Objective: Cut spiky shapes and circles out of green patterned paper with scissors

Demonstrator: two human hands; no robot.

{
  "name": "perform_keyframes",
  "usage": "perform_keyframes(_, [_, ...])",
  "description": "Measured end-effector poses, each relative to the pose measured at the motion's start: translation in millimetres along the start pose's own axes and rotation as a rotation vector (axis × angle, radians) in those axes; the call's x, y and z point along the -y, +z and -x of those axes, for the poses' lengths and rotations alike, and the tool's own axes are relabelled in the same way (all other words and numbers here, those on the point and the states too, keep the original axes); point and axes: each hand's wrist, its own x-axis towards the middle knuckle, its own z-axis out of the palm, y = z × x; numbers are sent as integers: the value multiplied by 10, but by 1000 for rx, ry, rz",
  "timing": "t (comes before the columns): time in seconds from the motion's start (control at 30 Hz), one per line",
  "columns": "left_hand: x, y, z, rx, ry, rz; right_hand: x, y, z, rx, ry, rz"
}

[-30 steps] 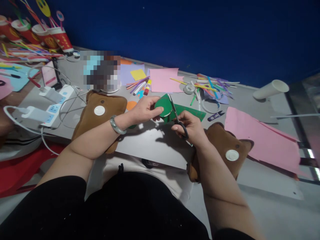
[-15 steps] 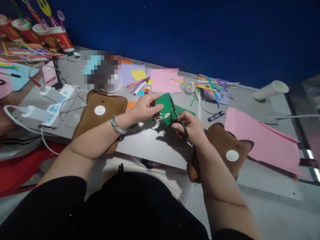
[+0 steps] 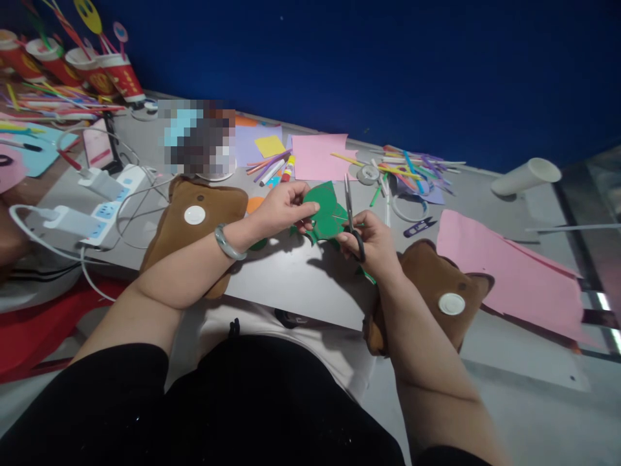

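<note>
Left hand (image 3: 290, 204) pinches ragged green paper (image 3: 322, 202); right hand (image 3: 372, 241) grips scissors (image 3: 350, 210); slip could miscut paper or nick left hand.

shadows darken the table (image 3: 272, 278) toward its near edge; past its far edge the wall (image 3: 388, 77) is dim; details look soft.

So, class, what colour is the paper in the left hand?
The paper is green, seen best in the head view.

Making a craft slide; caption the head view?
Left hand holds green paper, right hand holds scissors, above a cluttered table.
</note>
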Motion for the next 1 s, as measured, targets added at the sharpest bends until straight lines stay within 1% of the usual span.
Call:
perform_keyframes(0.2, [-58,-17,28,19,-46,51,-5,-24,11,48,-91,49])
perform_keyframes(0.4, [-55,34,51,42,-91,85,-9,27,32,92,-29,41])
perform_keyframes(0.5, [-78,65,66,58,-120,73,-1,51,39,113,-25,26])
perform_keyframes(0.63, [-104,79,71,54,-121,73,12,64,51,133,-20,13])
perform_keyframes(0.83, [-102,85,68,32,-116,73,-14,59,45,109,-21,8])
perform_keyframes(1.0, [-109,94,68,25,-128,51,-29,53,40,114,-22,18])
